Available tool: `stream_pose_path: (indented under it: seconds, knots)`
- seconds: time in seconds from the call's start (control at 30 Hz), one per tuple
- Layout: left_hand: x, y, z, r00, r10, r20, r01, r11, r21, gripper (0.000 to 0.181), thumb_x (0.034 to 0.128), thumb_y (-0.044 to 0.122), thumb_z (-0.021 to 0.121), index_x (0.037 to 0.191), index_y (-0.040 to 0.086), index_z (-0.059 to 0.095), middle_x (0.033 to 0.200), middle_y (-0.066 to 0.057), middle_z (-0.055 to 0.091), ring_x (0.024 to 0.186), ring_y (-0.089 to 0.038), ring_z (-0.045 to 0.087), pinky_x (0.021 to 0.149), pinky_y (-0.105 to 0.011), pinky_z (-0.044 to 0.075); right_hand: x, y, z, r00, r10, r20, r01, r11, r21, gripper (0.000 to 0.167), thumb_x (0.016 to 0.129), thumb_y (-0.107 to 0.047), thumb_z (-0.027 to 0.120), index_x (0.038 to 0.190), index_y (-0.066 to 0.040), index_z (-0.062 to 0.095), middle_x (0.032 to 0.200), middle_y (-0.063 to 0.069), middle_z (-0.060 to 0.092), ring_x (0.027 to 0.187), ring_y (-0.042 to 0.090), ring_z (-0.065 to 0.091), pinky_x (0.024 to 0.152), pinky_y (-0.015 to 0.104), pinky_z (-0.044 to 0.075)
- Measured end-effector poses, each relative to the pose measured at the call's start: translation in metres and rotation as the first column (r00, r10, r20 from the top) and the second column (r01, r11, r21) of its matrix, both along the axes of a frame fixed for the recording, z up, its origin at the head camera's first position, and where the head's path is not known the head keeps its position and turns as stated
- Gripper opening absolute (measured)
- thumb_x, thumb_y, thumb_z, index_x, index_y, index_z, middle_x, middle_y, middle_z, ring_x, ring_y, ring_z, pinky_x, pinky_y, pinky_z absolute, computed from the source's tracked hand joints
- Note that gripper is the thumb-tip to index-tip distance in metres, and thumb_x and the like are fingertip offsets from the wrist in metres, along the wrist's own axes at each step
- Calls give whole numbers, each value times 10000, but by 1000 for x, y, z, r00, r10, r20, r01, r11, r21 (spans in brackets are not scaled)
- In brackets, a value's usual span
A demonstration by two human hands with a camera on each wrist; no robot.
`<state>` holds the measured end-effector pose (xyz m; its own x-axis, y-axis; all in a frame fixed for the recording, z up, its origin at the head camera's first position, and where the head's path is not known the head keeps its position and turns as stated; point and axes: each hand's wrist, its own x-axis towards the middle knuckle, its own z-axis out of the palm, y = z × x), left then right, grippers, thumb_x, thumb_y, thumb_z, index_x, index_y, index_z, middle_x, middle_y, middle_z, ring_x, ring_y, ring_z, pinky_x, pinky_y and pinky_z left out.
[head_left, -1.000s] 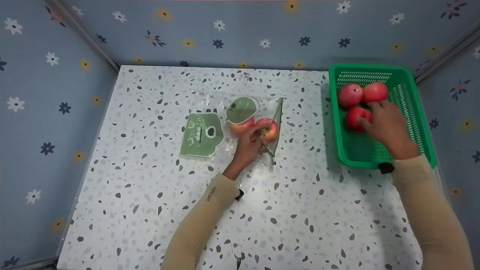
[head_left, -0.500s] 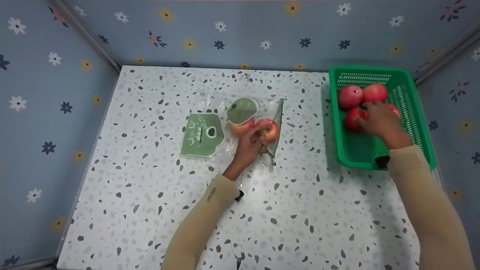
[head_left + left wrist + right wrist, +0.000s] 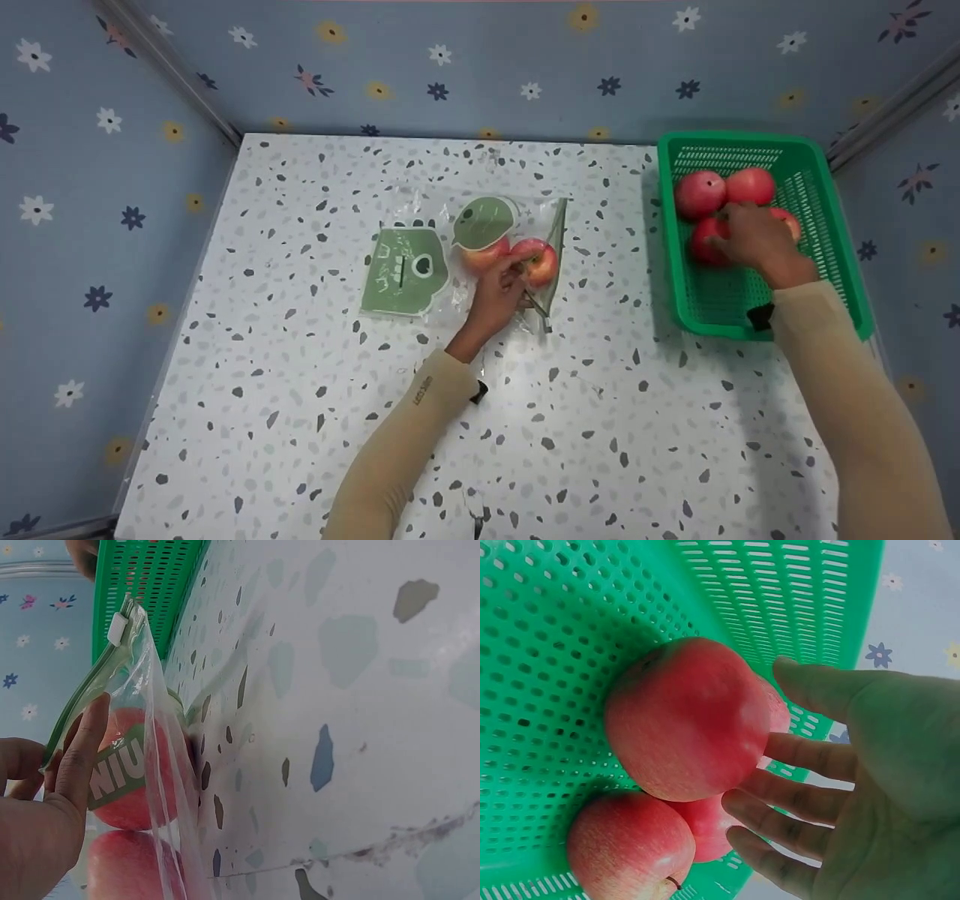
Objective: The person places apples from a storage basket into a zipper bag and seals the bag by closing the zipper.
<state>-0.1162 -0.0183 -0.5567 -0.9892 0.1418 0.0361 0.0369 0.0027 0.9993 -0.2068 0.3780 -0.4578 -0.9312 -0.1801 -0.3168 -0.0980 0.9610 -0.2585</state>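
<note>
A clear zip bag (image 3: pixel 405 274) with green printing lies on the table. Inside it are two red-yellow apples, one (image 3: pixel 546 268) near the opening and another (image 3: pixel 480 256) behind. My left hand (image 3: pixel 491 296) pinches the bag's green zip edge, whose white slider (image 3: pixel 117 628) shows in the left wrist view. On the right, my right hand (image 3: pixel 761 240) is in the green basket (image 3: pixel 673 289), its fingers fairly straight beside a red apple (image 3: pixel 686 720). Its fingertips look close to that apple; contact is unclear. Another apple (image 3: pixel 630 844) with a stem lies below it in the right wrist view.
Two more apples, one dark red (image 3: pixel 700 195) and one lighter (image 3: pixel 751 185), sit at the basket's far end. The speckled white table (image 3: pixel 300 420) is bordered by flower-patterned blue walls (image 3: pixel 487 67) at the back and sides.
My right hand has shifted slightly up and left within the basket, uncovering an apple on its right side. The left hand and the bag have stayed in place.
</note>
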Motion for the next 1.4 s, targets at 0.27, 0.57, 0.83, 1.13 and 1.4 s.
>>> stream_pose_path:
  seconds: [0.27, 0.57, 0.83, 1.13, 1.4]
  knots:
    - [-1, 0, 0, 1000, -7, -5, 7, 1000, -24, 365, 1045, -39, 560, 1406, -67, 606, 1144, -202, 616, 925, -262, 633, 658, -206, 551, 1, -1, 2, 988, -3, 154, 11, 999, -48, 567, 983, -225, 760, 1339, 108, 470, 1219, 330, 569, 1027, 447, 569, 840, 614, 529]
    - [-2, 1, 0, 1000, -2, 29, 3, 1000, -11, 374, 1045, -33, 565, 1416, -55, 604, 1149, -202, 634, 872, -170, 616, 641, -224, 567, 6, -6, 6, 954, 38, 298, -27, 999, -43, 644, 960, -261, 751, 1442, 36, 443, 1254, 260, 566, 1099, 434, 534, 829, 598, 549]
    - [-1, 1, 0, 1000, -10, 10, 11, 1000, -7, 379, 1035, -56, 553, 1411, -66, 606, 1139, -201, 610, 882, -188, 603, 630, -211, 543, 4, -7, 1, 961, 82, 264, -85, 996, -2, 458, 903, -167, 743, 1243, 23, 500, 1064, 214, 575, 961, 378, 537, 730, 486, 510]
    - [0, 1, -1, 1000, -23, 21, 24, 1000, -12, 379, 1043, -55, 548, 1419, -69, 592, 1132, -185, 591, 892, -199, 610, 631, -203, 542, 12, -1, 6, 981, 91, 169, -92, 996, -2, 517, 891, -172, 755, 1289, 40, 503, 1160, 260, 563, 1024, 424, 550, 761, 555, 542]
    - [0, 1, -1, 999, -15, 51, 15, 1000, -1, 369, 1052, -44, 550, 1418, -59, 596, 1146, -170, 605, 893, -170, 617, 640, -237, 602, 26, -7, 22, 991, 130, -43, -128, 991, 46, 708, 898, -208, 786, 1449, 75, 443, 1297, 359, 478, 1146, 536, 488, 869, 728, 521]
